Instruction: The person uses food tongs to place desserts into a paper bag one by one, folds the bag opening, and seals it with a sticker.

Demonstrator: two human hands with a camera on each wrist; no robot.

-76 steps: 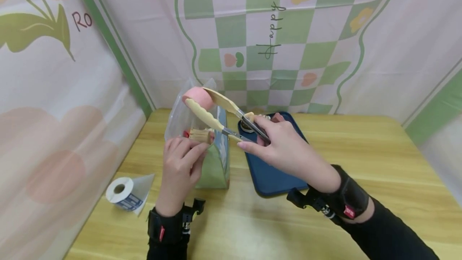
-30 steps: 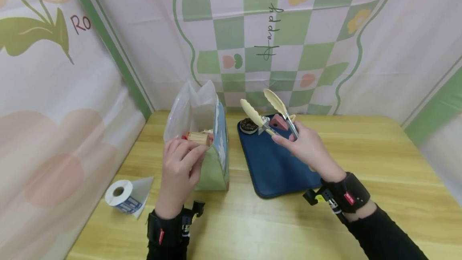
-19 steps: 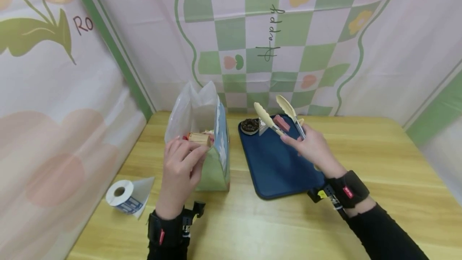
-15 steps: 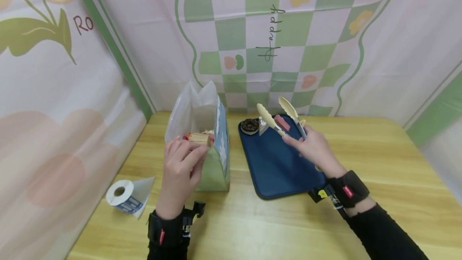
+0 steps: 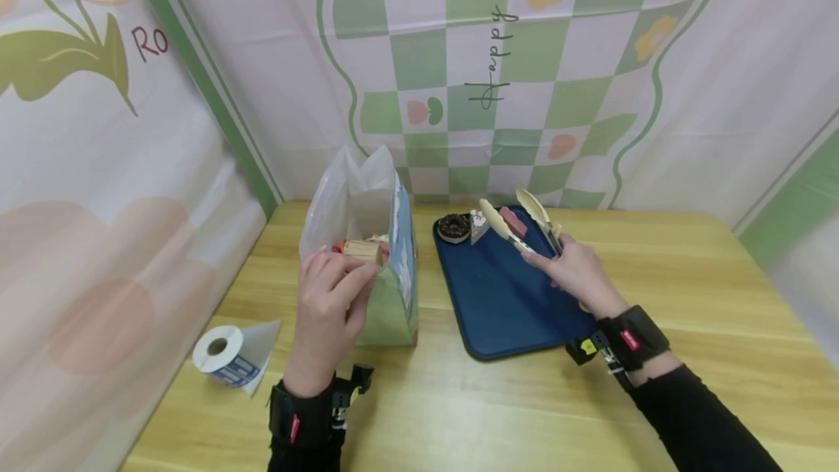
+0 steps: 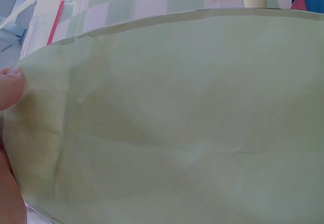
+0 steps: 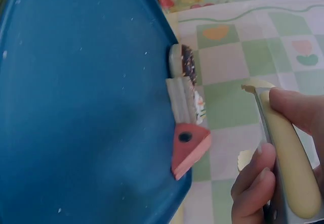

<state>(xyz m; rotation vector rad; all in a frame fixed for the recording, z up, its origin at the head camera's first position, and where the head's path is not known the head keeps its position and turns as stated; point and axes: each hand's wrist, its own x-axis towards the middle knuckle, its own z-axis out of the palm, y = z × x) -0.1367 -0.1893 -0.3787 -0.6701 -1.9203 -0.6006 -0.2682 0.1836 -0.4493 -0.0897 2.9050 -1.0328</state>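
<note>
My left hand pinches the near rim of a green paper bag, which stands upright with its mouth spread. The left wrist view shows the thumb at the bag's edge. A tan ridged piece shows inside the bag. My right hand grips metal tongs with cream scalloped tips, spread apart and holding nothing. They hang over the back of a blue tray, near a pink cake slice. Left of that slice lie a white cake slice and a chocolate donut.
A roll of labels with a loose strip lies on the wooden table, left of the left forearm. A patterned cloth hangs behind the table, and another stretch of cloth closes off the left side.
The tongs held a pink round piece over the bag; it has left them and is out of sight. The right hand has carried the tongs rightward and lower, over the tray. The left hand stays.
</note>
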